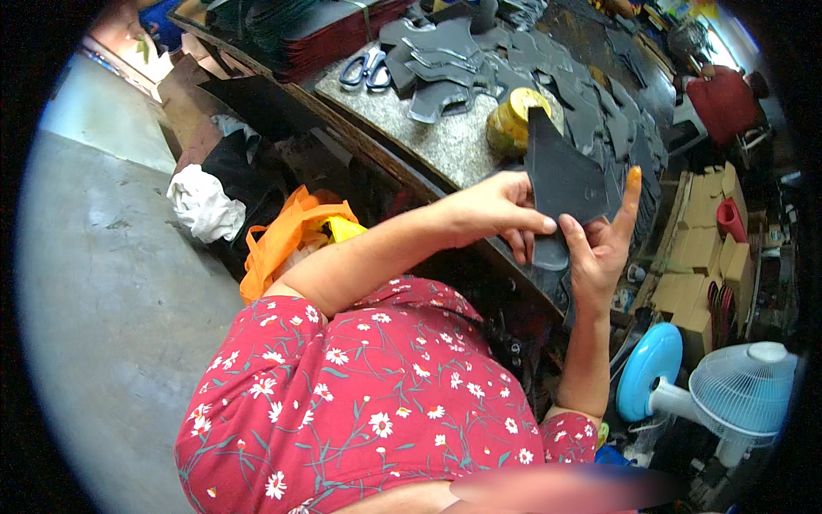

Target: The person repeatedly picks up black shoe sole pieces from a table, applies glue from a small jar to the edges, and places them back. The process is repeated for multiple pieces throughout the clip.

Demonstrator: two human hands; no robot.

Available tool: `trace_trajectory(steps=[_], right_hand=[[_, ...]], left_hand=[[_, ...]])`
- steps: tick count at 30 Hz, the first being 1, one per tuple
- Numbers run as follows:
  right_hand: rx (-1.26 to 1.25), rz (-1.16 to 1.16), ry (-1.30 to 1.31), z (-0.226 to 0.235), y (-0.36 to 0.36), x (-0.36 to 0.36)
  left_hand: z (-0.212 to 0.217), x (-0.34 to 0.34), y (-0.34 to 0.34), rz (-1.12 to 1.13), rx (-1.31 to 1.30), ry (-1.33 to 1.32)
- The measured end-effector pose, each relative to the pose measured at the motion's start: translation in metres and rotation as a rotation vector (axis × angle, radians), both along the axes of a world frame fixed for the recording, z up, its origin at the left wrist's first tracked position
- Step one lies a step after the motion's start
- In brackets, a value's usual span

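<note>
Both hands hold one dark cut piece (561, 176) upright above the near edge of the tabletop (445, 146). The left hand (492, 210) pinches the piece's lower left edge between thumb and fingers. The right hand (599, 244) grips its lower right corner with the thumb, while its forefinger, orange at the tip, stands straight up beside the piece's right edge. The piece is flat and tapers to a point at the top; a rounded tab hangs below the hands.

Just behind the piece, a yellow tin (511, 120) stands on the tabletop. Farther off, many similar dark pieces (548, 77) lie spread across the tabletop, with blue-handled scissors (366, 68) at their left. Below the tabletop's left end lie an orange bag (287, 236) and a white cloth (201, 206) on the floor (103, 283). To the right stand stacked cartons (706, 248); nearer, a white fan (741, 390) and a blue disc (646, 368).
</note>
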State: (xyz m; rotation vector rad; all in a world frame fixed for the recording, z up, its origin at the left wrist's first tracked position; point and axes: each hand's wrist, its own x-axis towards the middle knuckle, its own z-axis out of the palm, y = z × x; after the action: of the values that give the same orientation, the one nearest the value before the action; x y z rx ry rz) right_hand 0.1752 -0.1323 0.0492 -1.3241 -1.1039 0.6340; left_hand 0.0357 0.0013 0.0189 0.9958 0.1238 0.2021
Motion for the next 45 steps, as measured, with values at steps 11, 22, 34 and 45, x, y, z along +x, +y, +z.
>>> trace_trajectory(steps=[11, 22, 34, 45], right_hand=[[-0.039, -0.027, -0.132, -0.011, -0.010, 0.017], [-0.119, 0.061, -0.140, -0.015, -0.009, 0.015], [0.042, 0.062, -0.496, -0.019, -0.025, 0.015], [0.047, -0.116, -1.230, -0.011, -0.029, -0.002]], left_hand=[[0.000, -0.014, 0.007, 0.232, 0.000, 0.118], [0.009, -0.015, 0.003, 0.185, 0.065, 0.053], [0.003, -0.016, 0.006, 0.307, 0.019, 0.097], [-0.005, -0.010, -0.001, 0.381, -0.026, 0.032]])
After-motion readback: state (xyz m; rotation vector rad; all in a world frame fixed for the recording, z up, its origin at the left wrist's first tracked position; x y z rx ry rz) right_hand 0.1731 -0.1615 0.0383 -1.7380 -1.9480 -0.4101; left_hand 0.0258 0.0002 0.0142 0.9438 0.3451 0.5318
